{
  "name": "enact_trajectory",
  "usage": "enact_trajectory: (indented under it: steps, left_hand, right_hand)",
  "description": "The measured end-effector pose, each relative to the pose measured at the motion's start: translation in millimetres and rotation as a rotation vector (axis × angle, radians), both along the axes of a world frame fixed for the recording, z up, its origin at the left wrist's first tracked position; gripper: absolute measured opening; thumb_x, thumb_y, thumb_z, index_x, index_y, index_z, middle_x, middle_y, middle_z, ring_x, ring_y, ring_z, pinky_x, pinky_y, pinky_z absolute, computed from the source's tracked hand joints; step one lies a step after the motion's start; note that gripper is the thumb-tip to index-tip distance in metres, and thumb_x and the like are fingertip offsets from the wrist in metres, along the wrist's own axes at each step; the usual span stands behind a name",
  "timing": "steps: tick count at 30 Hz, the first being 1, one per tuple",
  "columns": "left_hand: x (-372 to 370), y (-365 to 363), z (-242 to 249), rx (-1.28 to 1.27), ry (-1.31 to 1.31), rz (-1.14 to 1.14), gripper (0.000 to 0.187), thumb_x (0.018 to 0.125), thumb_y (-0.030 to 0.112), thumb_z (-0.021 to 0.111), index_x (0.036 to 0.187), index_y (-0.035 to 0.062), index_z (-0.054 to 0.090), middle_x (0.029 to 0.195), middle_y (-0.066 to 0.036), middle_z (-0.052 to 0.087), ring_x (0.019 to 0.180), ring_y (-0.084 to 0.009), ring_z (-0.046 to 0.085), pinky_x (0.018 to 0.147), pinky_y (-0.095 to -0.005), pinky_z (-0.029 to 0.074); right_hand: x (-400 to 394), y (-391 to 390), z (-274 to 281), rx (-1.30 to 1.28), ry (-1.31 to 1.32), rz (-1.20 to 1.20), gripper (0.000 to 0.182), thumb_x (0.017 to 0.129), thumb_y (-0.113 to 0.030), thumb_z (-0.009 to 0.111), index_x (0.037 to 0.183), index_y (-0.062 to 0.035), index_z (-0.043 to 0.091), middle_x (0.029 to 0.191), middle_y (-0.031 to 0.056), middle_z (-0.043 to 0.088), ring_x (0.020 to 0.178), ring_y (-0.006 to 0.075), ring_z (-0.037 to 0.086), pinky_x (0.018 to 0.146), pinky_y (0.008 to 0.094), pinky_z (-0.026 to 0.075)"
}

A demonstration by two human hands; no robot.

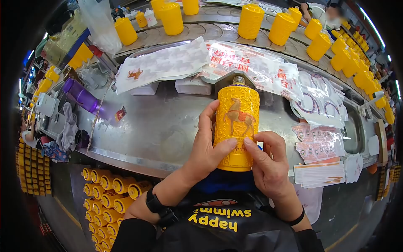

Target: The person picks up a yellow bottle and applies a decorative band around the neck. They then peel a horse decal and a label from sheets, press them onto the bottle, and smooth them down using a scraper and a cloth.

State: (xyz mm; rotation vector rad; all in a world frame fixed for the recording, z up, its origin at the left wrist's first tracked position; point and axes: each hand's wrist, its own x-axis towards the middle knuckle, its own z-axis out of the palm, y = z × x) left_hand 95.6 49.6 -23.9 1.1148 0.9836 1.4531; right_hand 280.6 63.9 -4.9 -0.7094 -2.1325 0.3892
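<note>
A yellow embossed bottle [237,126] with a horse picture and small dark characters below it is held in front of me, its neck pointing away. My left hand [205,143] is wrapped round its left side, the thumb pressed on the lower front. On the other side, my right hand [268,161] grips the lower right, its thumb beside the characters. Past the bottle's neck lie a decal sheet with red characters [228,59] and a pale sheet with one brown horse figure [163,65]. The bottle's back and several fingertips are hidden.
A conveyor [214,31] carrying yellow bottles [251,21] curves along the back. On the metal table [138,138] a purple tumbler [82,95] lies at left. Sheets with purple rings [321,98] and stacked decal strips [319,174] are at right. Many yellow bottles [111,197] stand below left. Another person [321,14] is far right.
</note>
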Motion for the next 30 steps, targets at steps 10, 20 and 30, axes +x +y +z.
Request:
enact_trajectory:
  steps: [10,20,30]
  left_hand:
    - [0,-1,0,-0.002,-0.002,-0.013,0.084,0.083,0.021,0.065,0.148,0.0009,0.015,0.14,-0.019,0.035,0.132,-0.0271,0.038,0.112,-0.0382,0.032]
    - [2,0,1,0.003,0.056,0.031,0.083,0.082,0.018,0.063,0.148,0.0004,0.015,0.14,-0.019,0.034,0.132,-0.0268,0.039,0.112,-0.0378,0.033]
    - [18,-5,6,0.007,0.029,0.031,0.081,0.082,0.014,0.059,0.148,-0.0001,0.015,0.141,-0.018,0.034,0.133,-0.0262,0.038,0.111,-0.0376,0.034]
  right_hand:
    - [2,-1,1,-0.03,-0.006,0.002,0.057,0.066,0.015,0.062,0.119,-0.0055,0.067,0.113,0.0158,0.054,0.106,0.0339,0.053,0.081,0.0375,0.049]
    - [7,-2,8,0.043,-0.136,-0.043,0.05,0.075,0.014,0.061,0.121,-0.0049,0.066,0.136,0.0258,0.048,0.112,0.0363,0.055,0.087,0.0351,0.05]
    - [3,-13,35,-0.691,0.275,-0.075,0.025,0.094,-0.003,0.052,0.118,0.0014,0.052,0.093,0.0105,0.067,0.082,0.0142,0.063,0.072,0.0273,0.051]
